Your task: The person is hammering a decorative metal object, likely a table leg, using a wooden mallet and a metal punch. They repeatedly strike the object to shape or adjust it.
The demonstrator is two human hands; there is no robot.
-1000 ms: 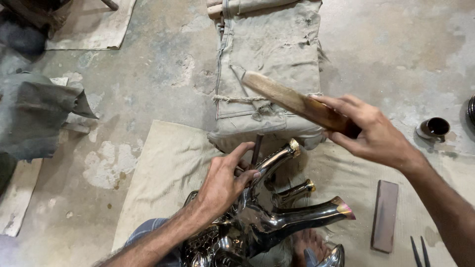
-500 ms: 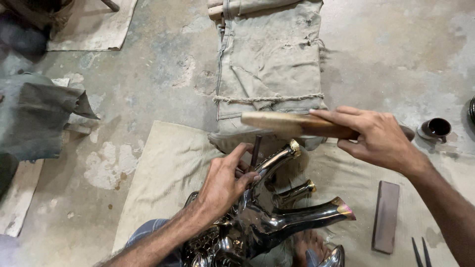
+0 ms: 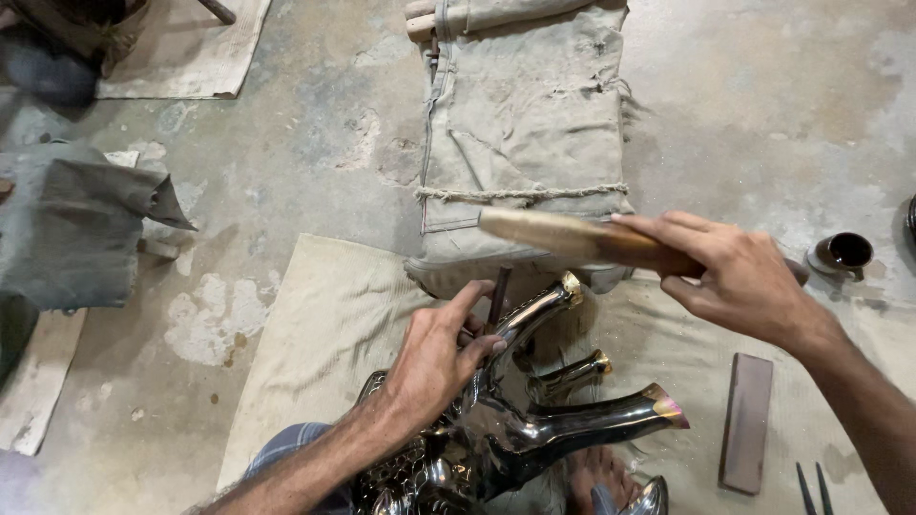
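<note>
A shiny dark metal animal figure (image 3: 534,429) with gold-tipped legs lies on a beige cloth (image 3: 324,334) in front of me. My left hand (image 3: 434,358) holds a thin dark metal punch (image 3: 497,296) upright against one of the figure's legs (image 3: 539,307). My right hand (image 3: 735,277) grips a flat wooden mallet (image 3: 563,236), held level just above the punch's top. The mallet's far end is blurred.
A stuffed canvas sack (image 3: 520,143) lies beyond the figure. A flat brown sharpening stone (image 3: 746,422) and thin metal tools (image 3: 811,488) rest on the cloth at right. A small dark pot (image 3: 844,253) stands far right. Grey cloth (image 3: 67,229) lies at left on the concrete floor.
The mallet has swung down from a raised tilt to level, close above the punch. My left hand and the punch have stayed in place.
</note>
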